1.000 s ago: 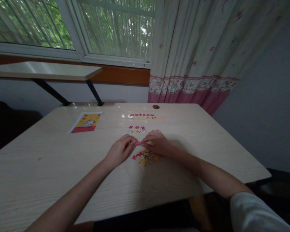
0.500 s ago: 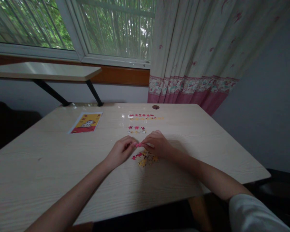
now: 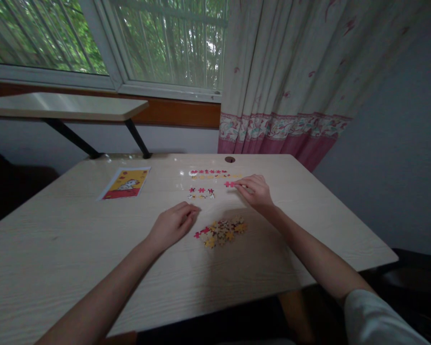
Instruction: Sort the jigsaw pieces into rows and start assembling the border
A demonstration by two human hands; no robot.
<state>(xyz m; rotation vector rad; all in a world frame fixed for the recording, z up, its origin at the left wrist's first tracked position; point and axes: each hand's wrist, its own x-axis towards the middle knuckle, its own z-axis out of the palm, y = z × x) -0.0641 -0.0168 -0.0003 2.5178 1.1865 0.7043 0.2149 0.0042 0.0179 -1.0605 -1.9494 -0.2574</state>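
My right hand (image 3: 255,190) reaches toward the far middle of the wooden table (image 3: 75,249) and pinches a pink strip of joined puzzle pieces (image 3: 230,184) just below the long assembled row (image 3: 210,173). My left hand (image 3: 172,224) rests on the table with its fingers loosely curled and nothing visible in them. It lies left of a loose pile of yellow and pink puzzle pieces (image 3: 221,231). A short assembled strip (image 3: 201,193) lies between the hands.
A reference picture card (image 3: 125,182) lies at the table's far left. A round cable hole (image 3: 230,159) sits at the far edge. Behind are a window, a narrow shelf (image 3: 64,106) and a patterned curtain (image 3: 283,81).
My hands were together over the pile, both on the pink strip. My right hand has carried the strip away toward the far row, and my left hand has let go and stayed put.
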